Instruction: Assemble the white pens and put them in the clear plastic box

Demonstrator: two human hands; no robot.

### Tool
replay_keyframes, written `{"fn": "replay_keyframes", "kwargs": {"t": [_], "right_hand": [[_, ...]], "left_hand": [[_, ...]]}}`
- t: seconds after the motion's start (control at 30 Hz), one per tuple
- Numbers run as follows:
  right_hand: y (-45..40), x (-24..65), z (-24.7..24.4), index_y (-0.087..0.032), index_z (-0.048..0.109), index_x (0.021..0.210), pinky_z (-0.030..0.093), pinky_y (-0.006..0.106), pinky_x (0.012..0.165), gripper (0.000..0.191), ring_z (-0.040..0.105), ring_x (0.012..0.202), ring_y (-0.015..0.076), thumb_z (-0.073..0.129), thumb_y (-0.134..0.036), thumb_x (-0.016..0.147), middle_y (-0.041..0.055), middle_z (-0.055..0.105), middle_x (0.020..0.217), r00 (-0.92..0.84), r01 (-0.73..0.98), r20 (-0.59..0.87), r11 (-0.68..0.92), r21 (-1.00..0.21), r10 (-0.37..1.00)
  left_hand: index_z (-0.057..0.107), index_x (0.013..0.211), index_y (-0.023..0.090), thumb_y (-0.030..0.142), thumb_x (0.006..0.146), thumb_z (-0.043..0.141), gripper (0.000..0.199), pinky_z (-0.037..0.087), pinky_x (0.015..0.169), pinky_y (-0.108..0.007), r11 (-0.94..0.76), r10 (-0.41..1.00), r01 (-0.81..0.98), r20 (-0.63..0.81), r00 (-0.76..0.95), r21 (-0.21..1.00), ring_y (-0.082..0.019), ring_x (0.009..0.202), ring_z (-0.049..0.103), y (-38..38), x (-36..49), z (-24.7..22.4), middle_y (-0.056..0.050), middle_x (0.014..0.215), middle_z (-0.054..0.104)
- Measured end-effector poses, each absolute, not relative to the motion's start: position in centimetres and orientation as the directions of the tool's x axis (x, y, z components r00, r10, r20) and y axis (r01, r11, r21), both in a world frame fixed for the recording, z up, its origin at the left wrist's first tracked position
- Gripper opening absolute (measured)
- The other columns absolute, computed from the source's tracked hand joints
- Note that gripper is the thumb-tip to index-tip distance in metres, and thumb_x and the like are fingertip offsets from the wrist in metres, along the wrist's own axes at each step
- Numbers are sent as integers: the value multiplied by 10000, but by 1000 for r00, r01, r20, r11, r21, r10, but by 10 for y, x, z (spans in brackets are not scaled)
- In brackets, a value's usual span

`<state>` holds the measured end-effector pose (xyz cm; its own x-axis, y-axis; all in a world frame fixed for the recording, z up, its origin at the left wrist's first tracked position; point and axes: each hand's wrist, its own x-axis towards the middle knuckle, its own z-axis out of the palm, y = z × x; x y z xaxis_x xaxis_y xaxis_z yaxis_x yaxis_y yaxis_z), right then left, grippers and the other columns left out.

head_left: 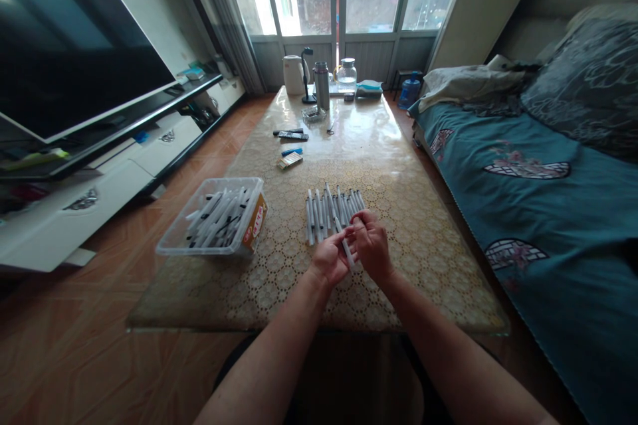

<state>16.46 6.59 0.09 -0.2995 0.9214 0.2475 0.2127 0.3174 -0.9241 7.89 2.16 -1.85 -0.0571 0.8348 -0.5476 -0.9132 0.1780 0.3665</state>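
My left hand [330, 260] is turned palm up over the near part of the table, closed around a slim white pen [347, 254] that lies slantwise across its fingers. Close against it on the right is my right hand [373, 244], its fingers pinched together by the pen; whatever is between them is hidden. Just beyond both hands lies a row of white pens [319, 212] with dark ends, side by side on the patterned tabletop. To the left, a clear plastic tub [172, 239] with an orange label holds many more such pens in a loose heap.
The long table [279, 305] has a lacy cover. Farther along lie a small box [290, 160], a blue object [292, 152] and remote controls [293, 136]. A thermos [321, 86], white kettle [294, 75] and glass jug [347, 73] stand at the far end. A bed [463, 139] flanks the right side.
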Motion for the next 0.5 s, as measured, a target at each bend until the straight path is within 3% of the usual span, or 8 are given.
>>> {"fn": "replay_keyframes", "kwargs": {"t": [0.13,0.27,0.37,0.5], "right_hand": [[54,158,-4,-195,566,757,381,343,828,183,489,865,206,416,-226,857,65,544,840,-489,332,345,536,-776,801],[53,157,-6,-195,589,788,389,340,856,189,498,907,205,409,-184,847,72,570,893,-566,269,333,551,-790,754],[62,164,-1,-203,593,822,413,323,835,200,529,906,196,396,-186,849,65,579,916,-500,223,318,475,-851,805],[94,185,2,-191,598,847,421,321,809,224,553,855,197,375,-214,860,67,598,872,-288,352,304,395,-848,908]], "left_hand": [[632,871,106,164,874,416,224,522,801,-251,122,846,-951,-530,-51,286,-163,873,664,25,84,-23,-128,891,672],[622,800,117,134,862,422,210,514,741,-192,55,809,-955,-573,-128,291,-124,776,653,28,80,-22,-101,829,652],[593,756,127,125,852,451,171,519,651,-206,13,766,-950,-614,-191,311,-113,662,630,28,78,-19,-74,747,629],[528,759,145,177,870,463,133,439,465,-183,49,740,-944,-647,-185,326,-88,513,544,23,75,-12,-33,660,566]]}}
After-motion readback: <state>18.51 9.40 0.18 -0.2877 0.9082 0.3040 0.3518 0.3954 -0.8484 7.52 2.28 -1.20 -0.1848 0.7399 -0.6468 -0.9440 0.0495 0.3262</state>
